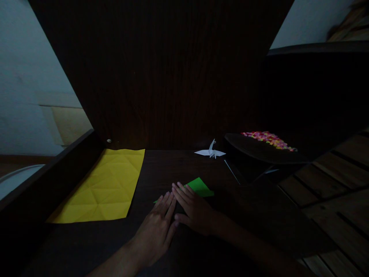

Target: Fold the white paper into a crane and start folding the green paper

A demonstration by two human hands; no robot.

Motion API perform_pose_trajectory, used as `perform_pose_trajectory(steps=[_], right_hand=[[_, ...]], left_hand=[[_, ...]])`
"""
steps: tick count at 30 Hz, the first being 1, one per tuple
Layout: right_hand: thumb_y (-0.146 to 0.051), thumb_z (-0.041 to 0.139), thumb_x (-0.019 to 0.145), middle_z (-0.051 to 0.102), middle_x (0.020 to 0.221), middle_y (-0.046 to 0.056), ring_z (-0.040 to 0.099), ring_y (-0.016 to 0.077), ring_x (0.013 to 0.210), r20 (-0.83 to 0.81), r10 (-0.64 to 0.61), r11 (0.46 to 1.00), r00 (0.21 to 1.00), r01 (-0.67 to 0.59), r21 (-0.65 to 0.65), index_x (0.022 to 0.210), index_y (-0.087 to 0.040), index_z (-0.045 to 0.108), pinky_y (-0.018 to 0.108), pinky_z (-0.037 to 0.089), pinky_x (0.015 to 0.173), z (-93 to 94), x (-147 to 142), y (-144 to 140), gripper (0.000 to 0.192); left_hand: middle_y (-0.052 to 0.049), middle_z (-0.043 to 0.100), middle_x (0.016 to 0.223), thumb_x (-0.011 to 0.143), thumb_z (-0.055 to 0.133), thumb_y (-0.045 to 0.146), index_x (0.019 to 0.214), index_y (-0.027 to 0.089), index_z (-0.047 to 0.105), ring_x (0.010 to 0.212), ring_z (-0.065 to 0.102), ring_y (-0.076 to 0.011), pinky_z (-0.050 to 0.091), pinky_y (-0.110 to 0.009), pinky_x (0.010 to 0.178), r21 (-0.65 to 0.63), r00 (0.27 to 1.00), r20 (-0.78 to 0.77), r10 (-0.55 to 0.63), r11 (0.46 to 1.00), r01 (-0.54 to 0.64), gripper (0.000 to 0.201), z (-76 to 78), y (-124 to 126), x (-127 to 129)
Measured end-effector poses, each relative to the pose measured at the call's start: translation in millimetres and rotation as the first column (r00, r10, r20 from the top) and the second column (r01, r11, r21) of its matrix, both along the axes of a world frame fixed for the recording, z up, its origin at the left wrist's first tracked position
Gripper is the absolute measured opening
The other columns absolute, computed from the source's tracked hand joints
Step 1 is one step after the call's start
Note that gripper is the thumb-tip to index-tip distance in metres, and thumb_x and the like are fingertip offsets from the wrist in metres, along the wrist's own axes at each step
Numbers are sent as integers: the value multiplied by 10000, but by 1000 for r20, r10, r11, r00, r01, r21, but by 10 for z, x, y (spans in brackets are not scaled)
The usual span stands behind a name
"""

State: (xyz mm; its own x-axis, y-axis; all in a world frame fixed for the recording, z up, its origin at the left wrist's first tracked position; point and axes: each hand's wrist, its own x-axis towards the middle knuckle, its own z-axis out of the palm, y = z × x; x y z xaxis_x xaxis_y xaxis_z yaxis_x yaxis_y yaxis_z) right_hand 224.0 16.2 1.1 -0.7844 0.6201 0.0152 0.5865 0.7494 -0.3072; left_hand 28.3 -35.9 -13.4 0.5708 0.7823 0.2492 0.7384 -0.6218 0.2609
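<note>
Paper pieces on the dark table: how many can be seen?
3. A creased yellow sheet lies at left; a green paper is under both hands; a white folded crane stands at the back. More could be hidden in the darkness.

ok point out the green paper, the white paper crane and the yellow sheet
green paper [201, 187], head view, on the bare part past the fingertips
white paper crane [211, 152], head view, on the body between the wings
yellow sheet [108, 184], head view, on the creased middle
</note>
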Motion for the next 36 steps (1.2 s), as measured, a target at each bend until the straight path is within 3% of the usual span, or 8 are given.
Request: perform_pose_trajectory(steps=[8,16,21,25,28,31,34,36], right_hand=[[-542,328,982,112,1594,117,86,245,1473,24,-106,994,994,106,20,1530,-131,110,473,170,1198,-88,380,61,719],[-497,330,994,148,1590,97,121,236,1468,19,-171,983,985,169,64,1533,-175,103,494,195,1191,-93,598,124,667],[-541,332,976,214,1565,159,138,270,1463,44,-290,947,956,280,159,1513,-110,211,537,202,1174,-116,716,222,699],[-572,360,954,234,1550,204,141,311,1457,-9,-344,902,939,333,275,1495,-73,255,571,192,1163,-78,654,284,744],[-569,352,959,156,1571,193,64,301,1468,-43,-275,920,961,276,277,1498,-51,227,548,163,1177,-7,474,249,758],[-545,326,977,133,1580,172,54,268,1472,-32,-72,986,997,76,150,1510,-62,179,505,159,1190,66,250,148,734],[-556,361,966,131,1579,175,59,259,1471,-65,132,991,989,-129,41,1505,-41,189,457,131,1205,99,67,44,765],[-559,389,957,132,1570,203,67,260,1470,-97,168,986,981,-169,-5,1492,-2,209,432,123,1209,95,0,12,793]], left_hand=[[-210,344,1510,977,423,301,1470,73,297,1402,309,-320,416,-532,1070,21,1000,-30,10,1000,-9,557,-14,-12,-13],[-195,328,1522,978,430,308,1483,92,273,1408,301,-303,403,-502,1088,29,1000,-25,15,999,-15,572,-31,-16,-23],[-172,347,1521,977,431,342,1486,114,280,1400,331,-290,415,-472,1081,36,999,-31,19,999,-18,577,-25,-6,-37],[-181,378,1506,963,437,338,1471,105,321,1350,407,-331,455,-497,1021,48,996,-68,55,998,-51,571,-14,-10,-23],[-203,478,1427,947,454,366,1425,99,412,1263,482,-373,466,-535,974,60,991,-85,101,994,-96,549,2,-16,5],[-207,565,1305,937,461,407,1383,112,474,1193,511,-385,453,-562,956,64,989,-90,121,991,-115,535,19,-10,19],[-195,551,1292,916,486,392,1363,133,497,1155,506,-373,442,-568,950,19,990,-99,100,995,-99,517,35,9,2],[-191,521,1316,887,525,377,1346,144,515,1142,499,-366,436,-570,951,-4,992,-101,81,997,-82,514,43,19,-19]])
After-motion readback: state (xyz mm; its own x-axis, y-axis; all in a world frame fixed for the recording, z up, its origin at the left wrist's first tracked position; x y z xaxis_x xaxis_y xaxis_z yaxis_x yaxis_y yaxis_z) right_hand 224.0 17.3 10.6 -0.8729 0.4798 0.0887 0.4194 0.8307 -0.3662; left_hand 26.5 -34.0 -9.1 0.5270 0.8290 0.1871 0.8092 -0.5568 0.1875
